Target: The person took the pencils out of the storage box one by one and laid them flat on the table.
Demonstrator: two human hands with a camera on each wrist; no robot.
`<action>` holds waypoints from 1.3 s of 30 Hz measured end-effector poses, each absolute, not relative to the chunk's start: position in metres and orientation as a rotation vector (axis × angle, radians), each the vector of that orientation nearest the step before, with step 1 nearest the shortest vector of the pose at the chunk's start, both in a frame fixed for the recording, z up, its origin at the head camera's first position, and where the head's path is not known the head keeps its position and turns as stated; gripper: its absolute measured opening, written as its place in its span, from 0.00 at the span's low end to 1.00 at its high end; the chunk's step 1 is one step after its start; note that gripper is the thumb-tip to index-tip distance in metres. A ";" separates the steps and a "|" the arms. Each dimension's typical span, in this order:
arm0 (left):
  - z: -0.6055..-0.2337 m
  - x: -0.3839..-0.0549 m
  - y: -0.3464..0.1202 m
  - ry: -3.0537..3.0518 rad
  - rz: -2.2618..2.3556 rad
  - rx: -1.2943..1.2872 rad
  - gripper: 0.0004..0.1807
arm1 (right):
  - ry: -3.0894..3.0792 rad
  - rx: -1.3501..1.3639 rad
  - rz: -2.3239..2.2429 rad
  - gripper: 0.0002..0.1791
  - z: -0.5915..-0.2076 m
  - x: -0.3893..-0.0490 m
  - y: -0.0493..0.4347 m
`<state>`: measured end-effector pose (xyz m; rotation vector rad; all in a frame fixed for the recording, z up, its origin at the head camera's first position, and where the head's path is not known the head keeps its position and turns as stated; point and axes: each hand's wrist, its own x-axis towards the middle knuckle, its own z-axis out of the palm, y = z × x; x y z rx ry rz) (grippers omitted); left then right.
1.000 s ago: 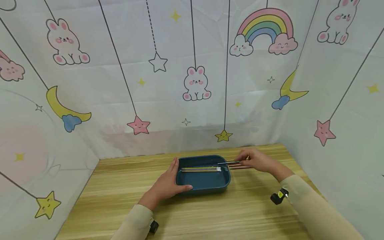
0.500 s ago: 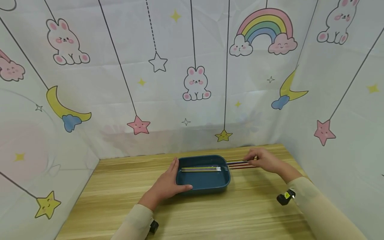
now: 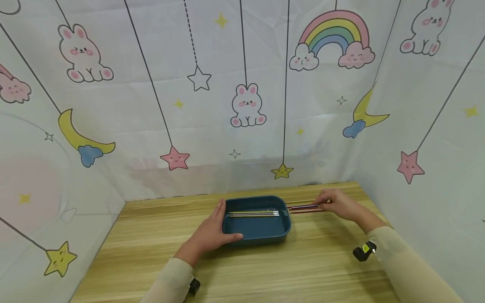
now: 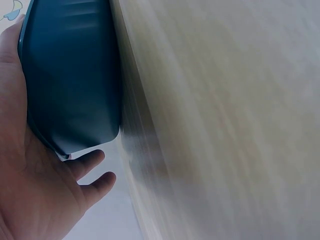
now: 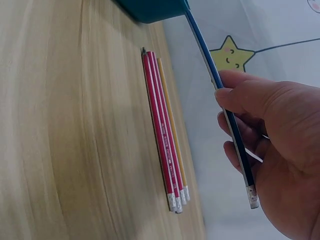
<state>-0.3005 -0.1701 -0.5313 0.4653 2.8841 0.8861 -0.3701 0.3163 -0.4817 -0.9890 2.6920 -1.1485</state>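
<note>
My left hand (image 3: pixel 210 229) grips the left end of a dark blue rectangular tray (image 3: pixel 261 240), thumb over the front rim and fingers along the left side. Inside the tray lie several pencils (image 3: pixel 253 214), yellow and dark striped, side by side. To the tray's right, my right hand (image 3: pixel 337 204) pinches a dark blue pencil (image 5: pixel 232 130) between thumb and fingers, its eraser end towards the palm. In the right wrist view its far end meets the tray's edge; whether they touch I cannot tell. Below it several red pencils (image 5: pixel 162 135) and a yellow pencil (image 5: pixel 171 115) lie on the table.
The wood-grain table (image 3: pixel 265 273) ends at a white cloth backdrop (image 3: pixel 212 134) printed with rabbits, stars and a rainbow, which also rises on both sides. A small black device (image 3: pixel 364 251) is strapped at the right wrist, another black device (image 3: pixel 194 286) at the left.
My right hand has moved right with the dark blue pencil, drawing its left end back from over the tray. My left hand and the tray have stayed put.
</note>
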 end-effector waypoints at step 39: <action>-0.530 -0.300 -0.170 2.891 0.862 0.462 0.75 | 2.819 -0.820 -1.121 0.11 -0.544 -0.372 0.325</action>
